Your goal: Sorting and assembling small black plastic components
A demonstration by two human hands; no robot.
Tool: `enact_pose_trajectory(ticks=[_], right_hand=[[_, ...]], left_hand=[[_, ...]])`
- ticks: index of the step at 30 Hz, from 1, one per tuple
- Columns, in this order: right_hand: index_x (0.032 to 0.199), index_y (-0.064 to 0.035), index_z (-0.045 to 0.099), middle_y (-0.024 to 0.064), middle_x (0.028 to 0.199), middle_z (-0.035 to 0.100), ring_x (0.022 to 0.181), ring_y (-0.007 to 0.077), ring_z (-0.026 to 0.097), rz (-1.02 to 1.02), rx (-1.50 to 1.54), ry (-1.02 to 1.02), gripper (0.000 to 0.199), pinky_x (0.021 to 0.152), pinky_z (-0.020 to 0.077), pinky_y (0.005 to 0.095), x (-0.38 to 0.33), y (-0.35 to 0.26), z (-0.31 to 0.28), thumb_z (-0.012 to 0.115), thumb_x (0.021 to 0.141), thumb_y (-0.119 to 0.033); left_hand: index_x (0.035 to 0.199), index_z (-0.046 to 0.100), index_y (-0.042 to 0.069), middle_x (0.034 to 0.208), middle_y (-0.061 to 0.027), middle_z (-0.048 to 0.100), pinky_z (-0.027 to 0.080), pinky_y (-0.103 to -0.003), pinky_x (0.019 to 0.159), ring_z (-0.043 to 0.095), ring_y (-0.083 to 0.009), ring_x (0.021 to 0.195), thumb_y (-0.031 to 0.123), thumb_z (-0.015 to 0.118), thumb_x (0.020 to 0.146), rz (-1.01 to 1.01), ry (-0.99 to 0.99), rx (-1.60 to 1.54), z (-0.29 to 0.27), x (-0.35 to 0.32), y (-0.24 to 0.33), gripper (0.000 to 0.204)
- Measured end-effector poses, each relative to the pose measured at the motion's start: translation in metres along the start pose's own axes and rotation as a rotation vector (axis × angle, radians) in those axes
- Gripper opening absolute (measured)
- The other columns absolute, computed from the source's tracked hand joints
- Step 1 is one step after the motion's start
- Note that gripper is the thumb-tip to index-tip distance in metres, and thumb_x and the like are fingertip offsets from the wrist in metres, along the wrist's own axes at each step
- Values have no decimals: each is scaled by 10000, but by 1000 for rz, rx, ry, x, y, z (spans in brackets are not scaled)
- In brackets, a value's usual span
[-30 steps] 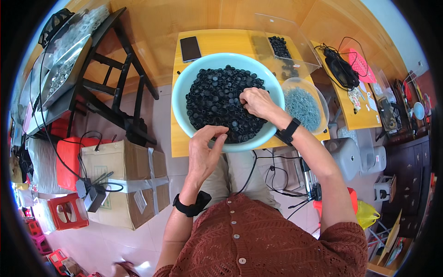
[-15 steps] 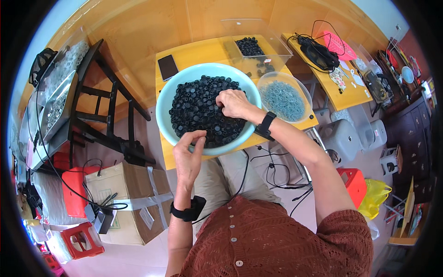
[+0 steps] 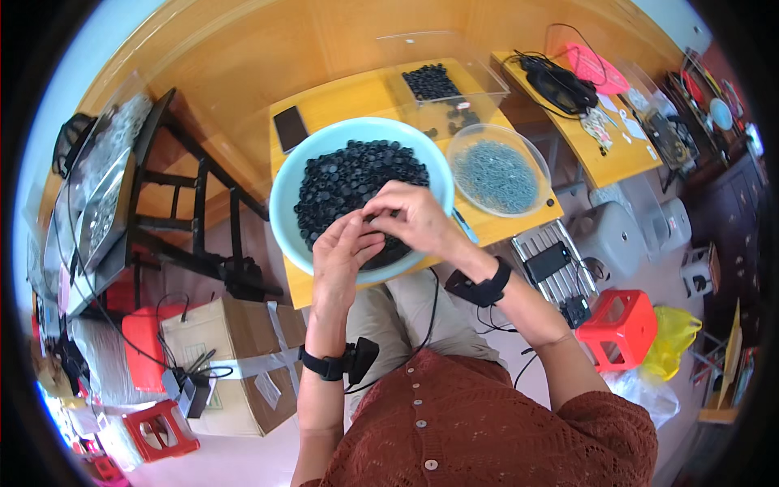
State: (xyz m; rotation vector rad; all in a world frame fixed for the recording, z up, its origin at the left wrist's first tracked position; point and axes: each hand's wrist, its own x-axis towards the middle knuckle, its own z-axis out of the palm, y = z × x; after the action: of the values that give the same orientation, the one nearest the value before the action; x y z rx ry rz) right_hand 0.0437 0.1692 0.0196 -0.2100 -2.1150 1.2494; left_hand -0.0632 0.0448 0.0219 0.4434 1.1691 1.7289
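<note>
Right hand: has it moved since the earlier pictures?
Yes; judged against the light-blue basin, the right hand has come leftward and nearer the person, toward the left hand.

The basin (image 3: 281, 213) stood on the table (image 3: 357, 92) before me, with the caps (image 3: 349, 172) in it. My left hand (image 3: 339, 245) and right hand (image 3: 415, 216) met over its near half. Beyond it to the left lay the phone (image 3: 290, 130); beyond it to the right stood the box (image 3: 484, 75), with more caps (image 3: 430, 82) inside. The bowl (image 3: 544, 173), holding small parts (image 3: 495, 176), was just right of the basin. Farther right I had a side table (image 3: 617, 166), a basket (image 3: 596, 68) toward its far end. On the floor (image 3: 243, 454) to my right stood a stool (image 3: 638, 319), with a bag (image 3: 675, 341) beside it; to my left was a carton (image 3: 231, 337).
</note>
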Motion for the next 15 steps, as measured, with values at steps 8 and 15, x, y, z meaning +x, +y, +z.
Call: enact_pose_trajectory(ticks=[8, 15], right_hand=[[1037, -48, 630, 47, 908, 529, 765, 114, 531, 131, 110, 164, 308, 607, 464, 220, -17, -35, -9, 668, 734, -7], [843, -56, 668, 112, 785, 604, 761, 290, 610, 373, -645, 430, 181, 667, 480, 382, -48, 74, -120, 632, 680, 14]], left_hand=[[1016, 595, 16, 911, -124, 656, 554, -245, 661, 644, -125, 720, 70, 575, 871, -44, -7, -155, -15, 7, -8, 156], [973, 602, 14, 916, -149, 651, 560, -252, 671, 644, -130, 715, 53, 578, 864, -37, -22, -188, -15, 13, -10, 118]])
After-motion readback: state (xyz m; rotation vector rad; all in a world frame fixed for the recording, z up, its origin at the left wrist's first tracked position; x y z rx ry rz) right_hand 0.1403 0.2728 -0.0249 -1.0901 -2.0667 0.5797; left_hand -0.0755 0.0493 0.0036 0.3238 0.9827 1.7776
